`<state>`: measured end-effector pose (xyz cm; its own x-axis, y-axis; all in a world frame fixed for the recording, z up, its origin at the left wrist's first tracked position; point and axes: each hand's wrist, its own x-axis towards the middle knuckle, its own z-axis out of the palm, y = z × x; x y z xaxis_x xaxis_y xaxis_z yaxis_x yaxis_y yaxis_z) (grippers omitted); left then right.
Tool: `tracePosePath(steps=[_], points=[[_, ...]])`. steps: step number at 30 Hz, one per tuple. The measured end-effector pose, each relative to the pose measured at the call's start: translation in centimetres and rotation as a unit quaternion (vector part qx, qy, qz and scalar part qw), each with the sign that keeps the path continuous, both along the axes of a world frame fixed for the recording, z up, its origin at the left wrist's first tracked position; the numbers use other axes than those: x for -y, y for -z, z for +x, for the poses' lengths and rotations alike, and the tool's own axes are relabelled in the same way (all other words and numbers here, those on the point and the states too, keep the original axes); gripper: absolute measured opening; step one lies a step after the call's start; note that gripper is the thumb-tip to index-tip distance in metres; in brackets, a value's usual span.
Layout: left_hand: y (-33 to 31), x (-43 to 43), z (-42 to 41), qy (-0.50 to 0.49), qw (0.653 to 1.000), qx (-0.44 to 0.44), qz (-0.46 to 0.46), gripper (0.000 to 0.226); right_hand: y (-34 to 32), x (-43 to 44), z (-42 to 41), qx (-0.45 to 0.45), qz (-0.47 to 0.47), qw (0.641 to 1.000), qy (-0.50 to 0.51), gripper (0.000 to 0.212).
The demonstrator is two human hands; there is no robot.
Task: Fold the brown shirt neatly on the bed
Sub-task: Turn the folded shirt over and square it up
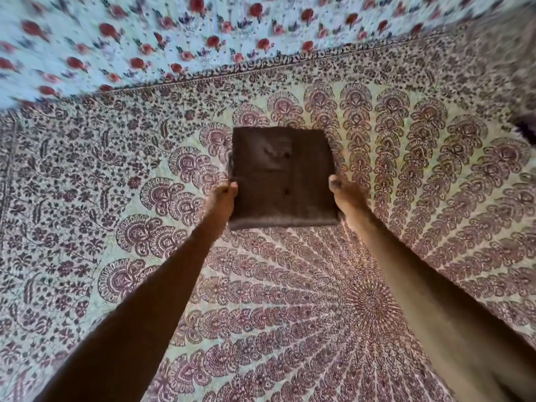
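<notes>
The brown shirt [282,177] is folded into a compact square with buttons and a pocket showing on top. It is over the middle of the bed [290,300], which has a purple-patterned cover. My left hand [223,200] grips its left edge with the thumb on top. My right hand [343,194] grips its right edge in the same way, fingers hidden under the cloth. Both arms are stretched out ahead. The picture is blurred.
A pale blue cloth with red flowers [145,39] lies along the far side of the bed. A dark thing [526,129] shows at the right edge; I cannot tell what it is.
</notes>
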<state>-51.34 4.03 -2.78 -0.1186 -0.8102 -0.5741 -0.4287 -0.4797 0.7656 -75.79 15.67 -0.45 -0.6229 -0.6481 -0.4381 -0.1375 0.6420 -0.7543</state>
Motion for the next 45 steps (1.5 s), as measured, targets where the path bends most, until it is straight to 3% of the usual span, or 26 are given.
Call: tracePosePath(steps=[3,6,9,13,19,23,27,30,34,38,45], points=[[0.5,-0.8,0.0,0.002,0.999,0.042,-0.009,0.034,1.1,0.1,0.0,0.004,-0.004,1.0,-0.008,0.04],[-0.6,-2.2,-0.3,0.021,0.985,0.144,-0.089,0.034,2.2,-0.4,0.2,-0.056,0.003,0.998,0.004,0.028],[-1.3,-2.8,-0.7,0.011,0.973,0.184,-0.138,0.034,2.3,-0.6,0.8,-0.111,-0.024,0.993,0.043,0.023],[-1.1,-2.6,-0.8,0.014,0.971,0.205,-0.123,0.035,2.9,-0.8,1.3,-0.184,-0.027,0.981,0.05,0.02],[-0.4,-2.8,-0.2,0.073,0.964,0.231,-0.106,0.03,3.1,-0.9,1.9,-0.19,0.003,0.98,0.064,0.017],[-1.5,-2.5,-0.6,0.027,0.965,0.219,-0.142,0.04,2.6,0.7,1.6,-0.151,-0.001,0.985,0.084,0.047],[-2.3,0.8,-1.6,-0.022,0.993,0.116,-0.006,0.074,2.0,2.5,0.2,-0.051,0.069,0.993,0.079,0.07],[-2.4,1.1,-2.1,0.011,0.996,0.086,0.01,0.064,1.7,2.7,-1.0,0.078,0.047,0.994,0.052,0.043],[-3.1,-0.6,-2.3,0.003,1.0,0.002,0.007,0.042,0.0,1.7,-0.6,0.143,-0.003,0.989,0.023,0.016],[-3.4,-3.1,-0.8,-0.001,1.0,-0.028,0.013,0.042,-1.5,-1.2,1.0,0.239,0.004,0.971,0.0,0.023],[-4.0,-10.1,4.4,-0.04,0.996,-0.069,0.04,0.035,-4.0,-8.4,5.1,0.281,0.004,0.96,-0.016,0.034]])
